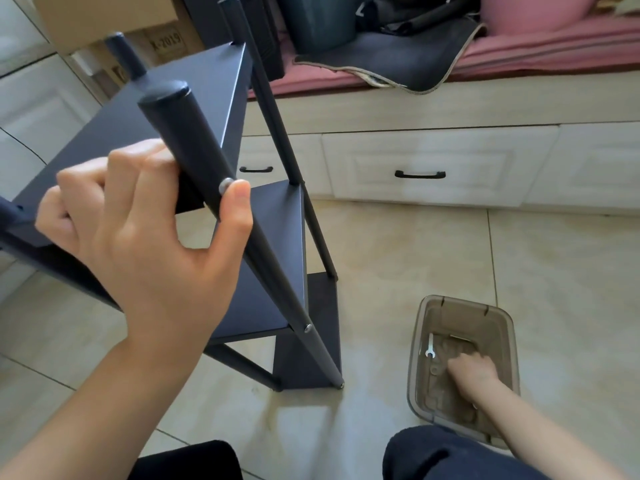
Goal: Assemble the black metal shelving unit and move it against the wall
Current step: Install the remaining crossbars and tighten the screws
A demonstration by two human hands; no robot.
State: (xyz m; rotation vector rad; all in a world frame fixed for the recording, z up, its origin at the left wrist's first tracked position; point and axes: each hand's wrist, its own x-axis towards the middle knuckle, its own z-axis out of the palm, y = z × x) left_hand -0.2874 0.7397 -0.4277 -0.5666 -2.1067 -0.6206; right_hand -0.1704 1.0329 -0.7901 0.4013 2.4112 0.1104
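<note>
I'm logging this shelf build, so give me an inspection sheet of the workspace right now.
Surface: beige tiled floor, stained.
Job's things: black shelving unit upright, three shelves fitted; bolt in front post.
Clutter: clear plastic bin holding a small wrench.
Grippers: left hand grips the front post, thumb by the bolt; right hand reaches inside the bin, grasp unclear.
Cables: nothing seen.
Surroundings: drawer bench with pink cushion, cardboard boxes.
</note>
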